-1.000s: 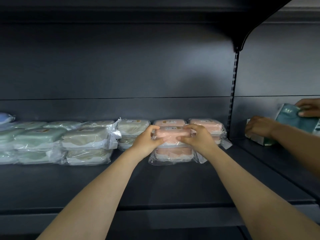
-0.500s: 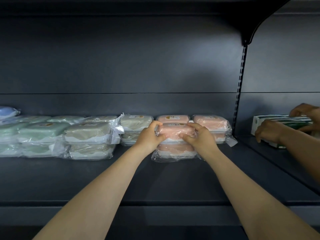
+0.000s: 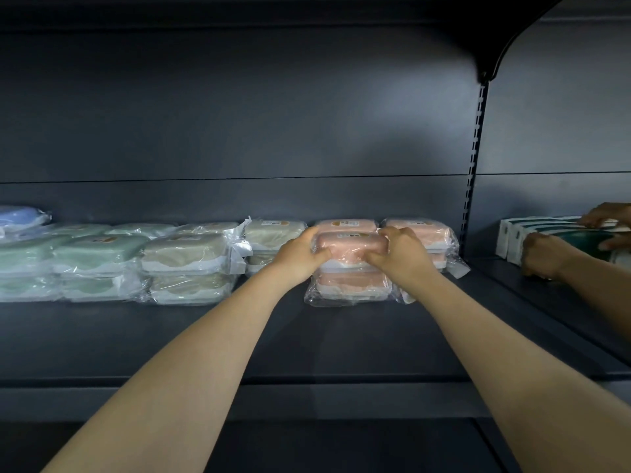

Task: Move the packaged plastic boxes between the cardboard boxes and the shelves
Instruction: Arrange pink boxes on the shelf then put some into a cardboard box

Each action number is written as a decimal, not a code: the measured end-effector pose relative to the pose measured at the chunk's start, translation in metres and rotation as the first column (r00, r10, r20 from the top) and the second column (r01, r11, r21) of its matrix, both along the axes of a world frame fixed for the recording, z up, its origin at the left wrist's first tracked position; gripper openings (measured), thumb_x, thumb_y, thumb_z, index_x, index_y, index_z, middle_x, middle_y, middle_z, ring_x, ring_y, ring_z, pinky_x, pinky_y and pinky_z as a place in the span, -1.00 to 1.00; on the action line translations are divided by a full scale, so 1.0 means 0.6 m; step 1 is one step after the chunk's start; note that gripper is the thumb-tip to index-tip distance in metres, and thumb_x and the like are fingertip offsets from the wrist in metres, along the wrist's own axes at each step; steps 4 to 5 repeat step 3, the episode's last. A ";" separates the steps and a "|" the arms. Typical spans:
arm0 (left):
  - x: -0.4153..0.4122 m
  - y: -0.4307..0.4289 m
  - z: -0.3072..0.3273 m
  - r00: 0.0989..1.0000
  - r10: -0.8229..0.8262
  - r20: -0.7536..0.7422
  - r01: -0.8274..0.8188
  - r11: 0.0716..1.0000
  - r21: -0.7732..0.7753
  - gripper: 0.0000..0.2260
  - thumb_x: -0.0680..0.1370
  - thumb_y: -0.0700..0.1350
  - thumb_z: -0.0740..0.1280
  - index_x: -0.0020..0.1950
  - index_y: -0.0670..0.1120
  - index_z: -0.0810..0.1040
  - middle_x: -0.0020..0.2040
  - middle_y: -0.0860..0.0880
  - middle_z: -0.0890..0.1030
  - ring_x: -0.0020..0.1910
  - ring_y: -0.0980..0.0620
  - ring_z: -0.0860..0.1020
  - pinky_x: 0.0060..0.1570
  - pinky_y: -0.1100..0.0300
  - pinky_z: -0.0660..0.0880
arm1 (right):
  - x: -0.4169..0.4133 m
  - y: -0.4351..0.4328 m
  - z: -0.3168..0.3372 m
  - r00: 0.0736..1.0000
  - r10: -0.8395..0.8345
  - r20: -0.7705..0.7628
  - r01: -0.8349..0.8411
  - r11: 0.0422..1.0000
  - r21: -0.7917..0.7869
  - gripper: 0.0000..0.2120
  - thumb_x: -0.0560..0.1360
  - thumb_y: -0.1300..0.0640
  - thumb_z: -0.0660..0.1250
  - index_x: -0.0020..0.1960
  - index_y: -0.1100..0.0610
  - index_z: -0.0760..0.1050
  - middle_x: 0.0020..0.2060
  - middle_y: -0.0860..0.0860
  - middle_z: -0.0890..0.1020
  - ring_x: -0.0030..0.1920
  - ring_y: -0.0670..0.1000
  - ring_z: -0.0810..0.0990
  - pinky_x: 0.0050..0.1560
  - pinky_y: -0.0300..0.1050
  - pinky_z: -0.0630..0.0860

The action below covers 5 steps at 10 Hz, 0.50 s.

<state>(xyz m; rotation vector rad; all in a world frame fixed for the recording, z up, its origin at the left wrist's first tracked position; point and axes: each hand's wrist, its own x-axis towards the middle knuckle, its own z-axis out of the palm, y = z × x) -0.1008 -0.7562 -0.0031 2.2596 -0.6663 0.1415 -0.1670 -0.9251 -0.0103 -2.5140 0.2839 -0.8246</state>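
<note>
- The left hand is gripping the left end of the top pink box at the centre of the frame. Its fingers are curling over the wrapped far edge and its thumb is pressing on the near side.
- The right hand is clamping the right end of the same box, with fingers hooking over the far right corner and the thumb pinching the clear wrap at the front.
- The top pink box is lying directly over the lower pink box and appears to be resting on it. The lower one is sitting on the dark shelf, and both are sealed in crinkled clear plastic.
- Just behind them a rear pink box is showing its labelled lid.
- To the right a pink stack is standing near the slotted upright.
- Left of centre, beige boxes are lying two high in their wrap, with another beige pair behind them, nearer the left hand.
- Further left, green boxes are lying stacked in the same way.
- At the left edge of the frame a blue box is being cut off by the border.
- At the right edge, past the upright, another person's hands are touching a dark green pack beside a row of white-and-green cartons. Their grip is too dim to tell.
</note>
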 end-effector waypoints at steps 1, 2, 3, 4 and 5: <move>-0.017 0.018 0.017 1.000 0.020 0.011 -0.020 0.997 0.077 -0.49 0.56 0.04 0.29 0.46 -0.06 0.26 0.37 -0.10 0.42 0.30 -0.05 0.42 0.13 0.22 0.32 | -0.016 0.002 0.018 0.999 -0.006 -0.031 0.006 1.000 -0.022 -0.36 0.43 -0.11 0.40 0.38 0.20 0.37 0.29 0.14 0.46 0.27 0.12 0.45 0.17 -0.15 0.36; -0.039 0.044 0.026 0.998 0.024 0.053 -0.033 0.985 0.168 -0.58 0.55 0.05 0.30 0.35 -0.09 0.38 0.29 -0.08 0.49 0.19 -0.04 0.48 0.10 0.20 0.38 | -0.037 0.011 0.027 0.997 -0.009 -0.076 0.003 0.996 -0.084 -0.41 0.46 -0.09 0.38 0.38 0.18 0.38 0.30 0.13 0.46 0.30 0.11 0.41 0.21 -0.11 0.36; -0.076 0.085 0.038 0.992 0.017 0.127 -0.048 0.969 0.244 -0.60 0.57 0.05 0.27 0.34 -0.10 0.38 0.30 -0.07 0.47 0.23 -0.05 0.46 0.14 0.18 0.37 | -0.078 0.039 0.047 0.990 -0.045 -0.133 0.019 0.981 -0.193 -0.44 0.49 -0.06 0.34 0.39 0.18 0.35 0.30 0.16 0.43 0.33 0.14 0.35 0.26 -0.03 0.36; -0.076 0.085 0.038 0.992 0.017 0.127 -0.048 0.969 0.244 -0.60 0.57 0.05 0.27 0.34 -0.10 0.38 0.30 -0.07 0.47 0.23 -0.05 0.46 0.14 0.18 0.37 | -0.078 0.039 0.047 0.990 -0.045 -0.133 0.019 0.981 -0.193 -0.44 0.49 -0.06 0.34 0.39 0.18 0.35 0.30 0.16 0.43 0.33 0.14 0.35 0.26 -0.03 0.36; -0.076 0.085 0.038 0.992 0.017 0.127 -0.048 0.969 0.244 -0.60 0.57 0.05 0.27 0.34 -0.10 0.38 0.30 -0.07 0.47 0.23 -0.05 0.46 0.14 0.18 0.37 | -0.078 0.039 0.047 0.990 -0.045 -0.133 0.019 0.981 -0.193 -0.44 0.49 -0.06 0.34 0.39 0.18 0.35 0.30 0.16 0.43 0.33 0.14 0.35 0.26 -0.03 0.36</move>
